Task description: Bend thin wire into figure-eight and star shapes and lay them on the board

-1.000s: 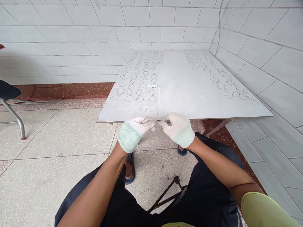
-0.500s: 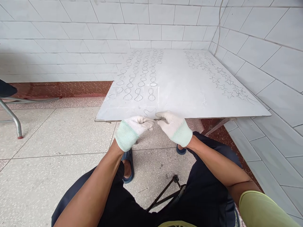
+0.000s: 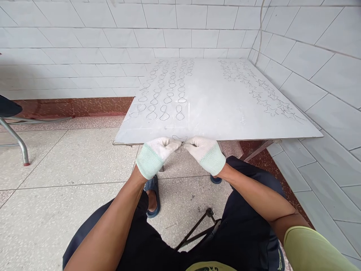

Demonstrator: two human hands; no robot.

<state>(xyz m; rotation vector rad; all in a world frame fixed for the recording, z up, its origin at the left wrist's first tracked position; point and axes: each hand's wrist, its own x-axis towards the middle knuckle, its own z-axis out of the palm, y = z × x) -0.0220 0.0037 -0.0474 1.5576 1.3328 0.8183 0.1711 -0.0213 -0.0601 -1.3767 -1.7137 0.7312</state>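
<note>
The left hand (image 3: 158,150) and right hand (image 3: 205,151), both in white gloves with pale green cuffs, meet almost tip to tip at the near edge of the table (image 3: 214,116); each is pinched on a thin bent wire (image 3: 176,136), whose curves show just above the fingertips, over that edge; whatever else sits between the fingers is too small to tell. Figure-eight wires (image 3: 179,112) lie in rows on the table's left side; star-shaped wires (image 3: 263,102) lie along its right, many overlapping; the table's far edge is by the tiled wall (image 3: 160,17).
</note>
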